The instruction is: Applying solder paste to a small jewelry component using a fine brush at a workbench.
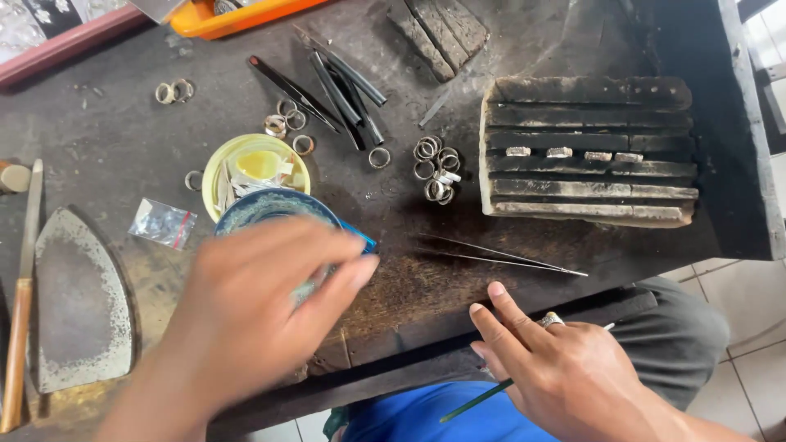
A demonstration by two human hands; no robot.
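Observation:
My left hand (254, 315) is blurred with motion and hovers over a blue-rimmed bowl (274, 206), hiding most of it; whether it grips anything cannot be told. My right hand (557, 368) rests at the near edge of the dark workbench (409, 270), a ring on one finger, and holds a thin green stick (479, 401) that points down to the left. Long thin tweezers (499, 255) lie on the bench just beyond my right hand. A heap of silver rings (435, 170) sits further back.
A charred grooved block (589, 151) with small silver pieces stands at the right. A yellow dish (255, 168), black tweezers and tools (336, 86), loose rings (174, 91), a small plastic bag (162, 223), a flat metal plate (78, 299) and an orange tray (237, 15) surround the bowl.

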